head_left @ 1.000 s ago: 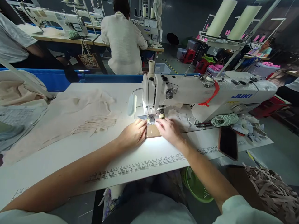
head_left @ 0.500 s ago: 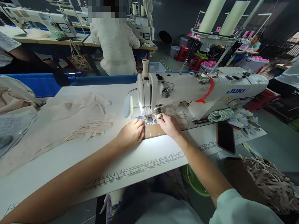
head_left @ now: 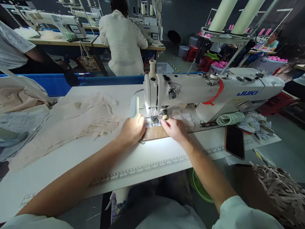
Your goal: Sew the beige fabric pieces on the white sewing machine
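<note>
A white sewing machine [head_left: 188, 87] stands on the table, its needle area lit. My left hand [head_left: 133, 129] is closed, fingers curled together just left of the presser foot [head_left: 152, 121]; whatever it grips is hidden. On the other side, my right hand [head_left: 175, 128] has thumb and fingers pinched beside a small cream knob [head_left: 165, 117] under the machine head. What lies in that pinch is too small to make out. Between the hands, a shiny brown plate [head_left: 154, 133] lies in front of the needle. Pale beige fabric pieces [head_left: 90, 116] are spread left of the machine.
A printed ruler [head_left: 147, 167] runs along the table's front edge. To the right lie a phone [head_left: 234, 141], a coil of pale green cord [head_left: 230, 118] and scraps [head_left: 258, 125]. A box of fabric strips [head_left: 281, 187] stands below. Another person [head_left: 126, 43] sits ahead.
The view has shifted, so the scene sits farther right. My left hand has moved a little left from the needle, uncovering more of the brown plate. My right hand stays near the knob.
</note>
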### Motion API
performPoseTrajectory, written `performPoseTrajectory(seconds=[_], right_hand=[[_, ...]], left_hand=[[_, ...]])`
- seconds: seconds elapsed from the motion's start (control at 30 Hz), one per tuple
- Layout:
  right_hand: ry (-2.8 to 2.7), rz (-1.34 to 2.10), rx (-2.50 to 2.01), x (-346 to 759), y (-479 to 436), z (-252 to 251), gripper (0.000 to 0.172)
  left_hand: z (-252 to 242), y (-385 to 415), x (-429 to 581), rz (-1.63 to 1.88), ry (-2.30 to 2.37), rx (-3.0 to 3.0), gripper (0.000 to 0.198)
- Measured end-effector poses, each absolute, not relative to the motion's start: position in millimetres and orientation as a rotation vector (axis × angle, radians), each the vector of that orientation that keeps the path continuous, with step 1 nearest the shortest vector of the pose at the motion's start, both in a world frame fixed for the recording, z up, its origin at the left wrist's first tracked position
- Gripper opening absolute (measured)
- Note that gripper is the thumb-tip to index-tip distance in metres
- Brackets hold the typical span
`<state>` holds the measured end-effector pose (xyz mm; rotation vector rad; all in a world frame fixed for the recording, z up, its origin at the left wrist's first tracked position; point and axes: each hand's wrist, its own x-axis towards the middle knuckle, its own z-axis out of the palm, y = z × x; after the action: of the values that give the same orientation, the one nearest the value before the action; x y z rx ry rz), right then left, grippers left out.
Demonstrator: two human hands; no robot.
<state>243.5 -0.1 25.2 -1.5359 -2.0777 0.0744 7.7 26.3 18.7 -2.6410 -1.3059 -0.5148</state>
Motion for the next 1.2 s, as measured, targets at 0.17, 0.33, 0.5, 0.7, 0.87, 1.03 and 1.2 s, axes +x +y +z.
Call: performPoseTrajectory(seconds=[0.17, 0.33, 0.5, 0.7, 0.87, 1.03, 1.2], right_hand=[[-2.200, 0.280, -1.361, 229, -8, 29, 0.019], [-2.141, 0.472, -1.440, 211, -17, 36, 0.012], [-2.096, 0.523, -1.467, 195, -17, 35, 0.020], [-2.072, 0.845, -1.141, 203, -15, 32, 0.013], [-2.289, 0.577, -1.185, 206, -19, 28, 0.018], [-2.472, 0.086, -1.298, 201, -17, 22, 0.028], [-2.383, 0.101, -1.271, 209, -20, 24, 0.028]], left_hand=[[39, 28, -6, -0.479, -1.761, -2.718, 0.025], [61, 12, -19, -0.808, -2.007, -3.189, 0.038], [75, -18, -19, -0.933, -2.056, -3.301, 0.041], [72, -40, -45, -1.096, -2.462, -2.926, 0.041], [55, -40, -91, -0.601, -2.340, -2.770, 0.039], [55, -22, -96, -0.326, -1.980, -2.406, 0.028], [54, 25, -75, -0.259, -1.715, -2.290, 0.028]])
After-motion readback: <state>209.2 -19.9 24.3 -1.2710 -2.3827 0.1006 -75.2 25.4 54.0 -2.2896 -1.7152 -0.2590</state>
